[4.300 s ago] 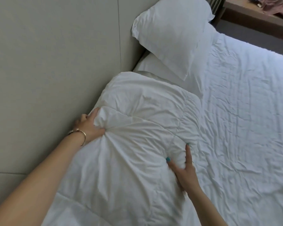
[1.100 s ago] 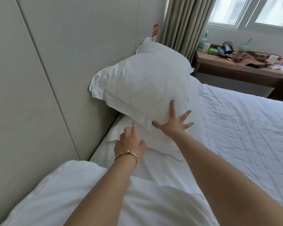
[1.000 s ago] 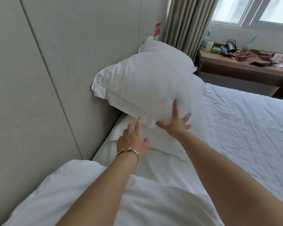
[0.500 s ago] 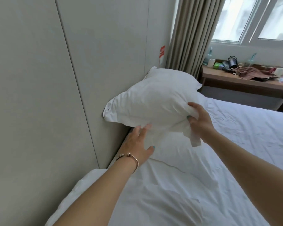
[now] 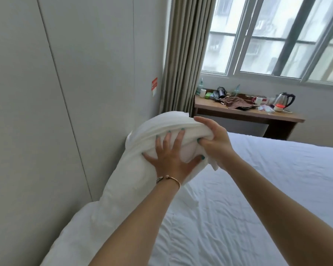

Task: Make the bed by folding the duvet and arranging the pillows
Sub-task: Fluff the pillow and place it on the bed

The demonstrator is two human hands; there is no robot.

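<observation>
Both hands hold one white pillow [image 5: 161,131] lifted off the bed [image 5: 258,198], in the middle of the frame beside the grey wall panel [image 5: 65,93]. The left hand [image 5: 169,156] spreads its fingers wide and presses flat against the pillow's near face, likely to steady its bulk. The right hand [image 5: 213,139] bunches the pillowcase cloth at the upper right corner in a tight grip, which probably lets the person shake or turn the filling into place. The folded duvet [image 5: 96,217] lies along the wall at lower left, under the left forearm. A cluttered worktop [image 5: 244,112] with a kettle [image 5: 283,98] stands below the window, upper right.
</observation>
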